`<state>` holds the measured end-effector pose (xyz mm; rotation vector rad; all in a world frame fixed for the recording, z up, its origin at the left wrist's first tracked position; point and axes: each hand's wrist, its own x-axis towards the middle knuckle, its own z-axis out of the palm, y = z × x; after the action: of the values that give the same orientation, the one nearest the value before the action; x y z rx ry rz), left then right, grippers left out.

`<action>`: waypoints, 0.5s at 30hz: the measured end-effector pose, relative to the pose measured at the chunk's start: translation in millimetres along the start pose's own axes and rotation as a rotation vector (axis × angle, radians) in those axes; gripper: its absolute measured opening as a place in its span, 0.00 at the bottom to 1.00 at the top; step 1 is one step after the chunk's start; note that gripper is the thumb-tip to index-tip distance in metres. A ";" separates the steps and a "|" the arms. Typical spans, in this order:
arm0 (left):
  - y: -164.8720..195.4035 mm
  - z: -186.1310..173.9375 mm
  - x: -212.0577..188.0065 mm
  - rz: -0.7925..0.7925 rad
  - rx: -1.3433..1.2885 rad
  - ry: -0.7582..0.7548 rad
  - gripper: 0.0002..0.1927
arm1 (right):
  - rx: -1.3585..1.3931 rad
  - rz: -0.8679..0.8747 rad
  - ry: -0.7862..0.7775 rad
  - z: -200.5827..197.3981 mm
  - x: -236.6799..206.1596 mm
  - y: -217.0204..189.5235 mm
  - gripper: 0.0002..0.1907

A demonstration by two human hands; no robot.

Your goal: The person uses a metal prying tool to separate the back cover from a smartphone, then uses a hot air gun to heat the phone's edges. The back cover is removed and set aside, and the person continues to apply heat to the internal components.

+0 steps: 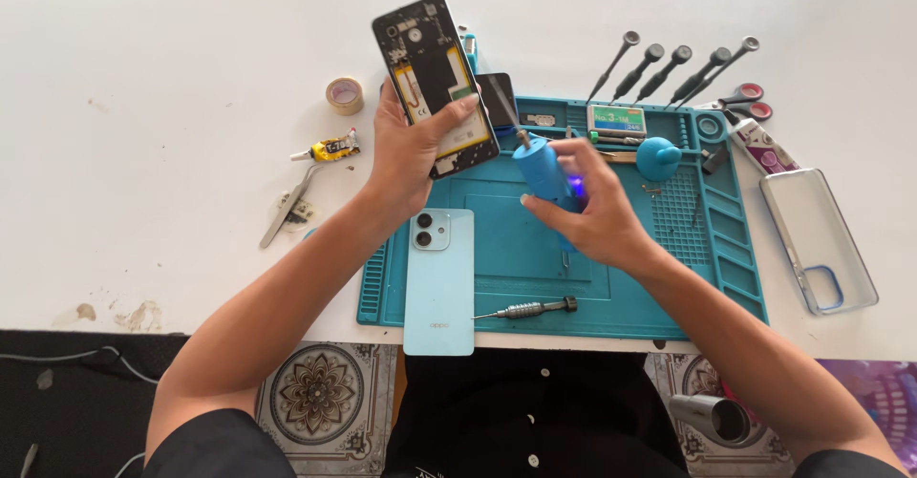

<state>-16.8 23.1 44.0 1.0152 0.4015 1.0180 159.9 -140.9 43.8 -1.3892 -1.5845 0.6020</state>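
Head view, left hand: left hand [406, 158] closed around the lower edge of an opened phone body [436, 84], thumb laid across its exposed inside; phone tilted, raised above the counter [172, 77] at about 11 o'clock from the mat's centre.
Head view, right hand: right hand [597, 215] wrapped around a blue electric screwdriver [543, 169], bit pointing up toward 11 o'clock, tip just beside the phone's lower right corner; whether touching, cannot tell.
Phone inside: dark frame with a yellow-edged panel and small parts showing; screws too small to make out.
Mat: blue work mat [726, 249] under both hands, with side compartments at 3 o'clock.
Back cover: light blue back cover [439, 282] lying face down at 7 o'clock, overhanging the mat's near edge.
Loose tool: metal hand screwdriver [530, 309] at 6 o'clock on the mat.
Other things: row of precision drivers [669, 72] at 1 o'clock; clear case [820, 239] at 3 o'clock; tape roll [345, 95], glue tube [328, 148] and tweezers [285, 212] at 9 to 10 o'clock.
Step in hand, judged: driving or drawing a screw near the phone's lower edge.
Next move, judged: bit seated squarely in a screw head, phone held steady, light pressure.
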 end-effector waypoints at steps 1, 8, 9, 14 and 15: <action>-0.8 0.8 -1.1 -0.051 -0.040 -0.006 0.22 | 0.048 0.028 0.020 -2.0 0.2 -0.6 0.25; -4.7 11.7 -9.7 -0.242 -0.148 -0.024 0.21 | 0.110 0.291 0.061 -7.1 -2.2 0.0 0.29; -5.0 12.4 -10.4 -0.257 -0.161 -0.026 0.21 | 0.053 0.330 0.074 -7.9 -2.1 0.8 0.29; -4.9 11.3 -9.2 -0.313 -0.157 -0.018 0.21 | 0.228 0.300 -0.057 -12.7 1.4 0.9 0.27; -5.3 10.9 -9.6 -0.293 -0.161 -0.044 0.21 | 0.330 0.343 -0.088 -12.8 1.7 -0.1 0.29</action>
<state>-11.4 8.6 43.5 0.8050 0.4116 0.7507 170.9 -141.9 50.4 -1.4020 -1.2475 1.0904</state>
